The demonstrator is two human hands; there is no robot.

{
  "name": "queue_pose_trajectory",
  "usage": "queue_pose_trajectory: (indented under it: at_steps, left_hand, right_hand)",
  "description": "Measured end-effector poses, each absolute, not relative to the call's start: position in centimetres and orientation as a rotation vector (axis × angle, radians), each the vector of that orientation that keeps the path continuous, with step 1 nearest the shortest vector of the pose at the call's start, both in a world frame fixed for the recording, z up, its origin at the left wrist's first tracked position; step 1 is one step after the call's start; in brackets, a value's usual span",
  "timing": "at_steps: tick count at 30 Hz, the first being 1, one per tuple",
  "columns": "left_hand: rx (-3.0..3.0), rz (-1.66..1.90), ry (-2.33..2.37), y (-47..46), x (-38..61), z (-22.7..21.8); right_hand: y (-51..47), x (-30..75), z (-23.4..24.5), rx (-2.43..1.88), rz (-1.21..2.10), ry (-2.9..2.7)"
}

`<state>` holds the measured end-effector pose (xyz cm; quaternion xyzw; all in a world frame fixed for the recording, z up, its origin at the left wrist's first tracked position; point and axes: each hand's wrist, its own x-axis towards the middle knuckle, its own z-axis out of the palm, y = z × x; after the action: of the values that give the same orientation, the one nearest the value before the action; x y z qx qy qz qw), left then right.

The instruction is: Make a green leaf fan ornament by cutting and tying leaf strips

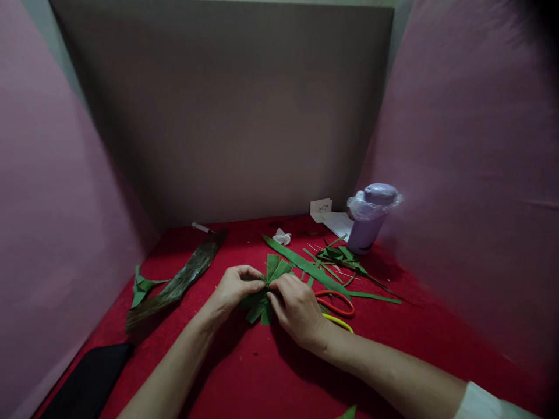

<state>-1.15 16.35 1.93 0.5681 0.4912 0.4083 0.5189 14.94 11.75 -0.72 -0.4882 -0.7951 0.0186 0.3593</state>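
Both my hands meet over a bundle of green leaf strips (273, 272) lying on the red tablecloth (244, 372). My left hand (234, 287) has its fingers curled and pinched on the strips from the left. My right hand (297, 305) is closed on the same strips from the right, its fingers pressed against the middle of the bundle. The strips fan out above and below my fingers. Right behind my right hand lie red-handled scissors (336, 302) beside a yellow handle (338, 320).
A long dark leaf (179, 282) and a folded green piece (142, 286) lie at the left. More leaf strips (338, 256), a lilac bottle with plastic wrap (371, 218), white papers (332, 218) and a crumpled tissue (282, 236) sit at the back right. A black object (87, 381) is at the near left. Pink and grey boards wall the table.
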Motion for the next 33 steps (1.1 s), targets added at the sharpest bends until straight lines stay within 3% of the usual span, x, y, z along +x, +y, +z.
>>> queue_pose_trajectory:
  at_steps: [9,21,33]
  left_hand:
    - [1.363,0.983,1.163,16.4,-1.1,2.1]
    - [1.342,0.965,1.172,16.0,-0.7,2.4]
    - [1.404,0.963,1.176,15.5,-0.4,3.0]
  right_hand:
    - [11.7,15.2,-0.4,-1.252,0.01,-2.037]
    - [15.0,15.7,4.8,-1.06,-0.264,-2.329]
    - [15.6,15.1,5.5,-1.137,-0.194,-2.465]
